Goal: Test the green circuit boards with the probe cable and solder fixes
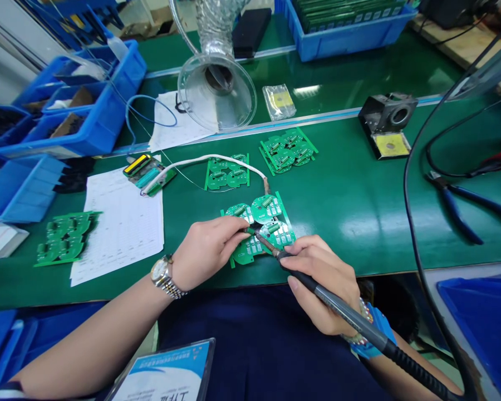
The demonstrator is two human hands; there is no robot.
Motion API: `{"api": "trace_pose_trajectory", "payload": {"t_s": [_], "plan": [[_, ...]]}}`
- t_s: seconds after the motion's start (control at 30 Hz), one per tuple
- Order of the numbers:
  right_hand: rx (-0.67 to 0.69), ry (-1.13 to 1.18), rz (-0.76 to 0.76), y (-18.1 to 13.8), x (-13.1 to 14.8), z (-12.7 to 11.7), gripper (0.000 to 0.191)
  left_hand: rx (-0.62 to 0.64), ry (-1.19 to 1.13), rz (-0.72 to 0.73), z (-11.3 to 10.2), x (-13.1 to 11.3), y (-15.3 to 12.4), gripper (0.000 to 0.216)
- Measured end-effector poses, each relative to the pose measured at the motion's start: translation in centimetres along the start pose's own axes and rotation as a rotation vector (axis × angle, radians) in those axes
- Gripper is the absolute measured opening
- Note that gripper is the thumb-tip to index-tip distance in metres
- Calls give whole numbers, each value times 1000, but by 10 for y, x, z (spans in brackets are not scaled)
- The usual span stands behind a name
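Bright overhead light, sharp picture
Glare streaks the green workbench (359, 228), soft shadow lies under the right hand (321, 284), frame edges bow outward.

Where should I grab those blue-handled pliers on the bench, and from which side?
Take the blue-handled pliers by both handles, around the middle, coming from above and slightly right. They lie flat on the green bench with the handles splayed away from the jaws, so both are easy to reach. That approach should also keep your hand off the black cable running along their left.
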State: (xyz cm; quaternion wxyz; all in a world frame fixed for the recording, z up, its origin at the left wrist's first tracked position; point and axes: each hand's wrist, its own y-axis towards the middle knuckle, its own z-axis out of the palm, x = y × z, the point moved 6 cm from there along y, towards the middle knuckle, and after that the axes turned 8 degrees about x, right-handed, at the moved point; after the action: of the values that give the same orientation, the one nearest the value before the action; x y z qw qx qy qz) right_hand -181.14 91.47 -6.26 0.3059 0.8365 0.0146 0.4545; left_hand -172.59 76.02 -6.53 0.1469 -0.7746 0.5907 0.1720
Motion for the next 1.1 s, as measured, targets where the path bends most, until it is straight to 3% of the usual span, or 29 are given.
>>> {"api": "trace_pose_trajectory", "payload": {"t_s": [0.33,0.67,1.1], "plan": [[9,2,16,0,0,0,23,44,-15,-19,0,2,1,27],[-4,15,26,-1,-2,-1,22,-42,233,199,-3,-14,-2,24],[-24,38,25,0,-4,-2,22,-11,222,278,-6,-16,0,20]]}}
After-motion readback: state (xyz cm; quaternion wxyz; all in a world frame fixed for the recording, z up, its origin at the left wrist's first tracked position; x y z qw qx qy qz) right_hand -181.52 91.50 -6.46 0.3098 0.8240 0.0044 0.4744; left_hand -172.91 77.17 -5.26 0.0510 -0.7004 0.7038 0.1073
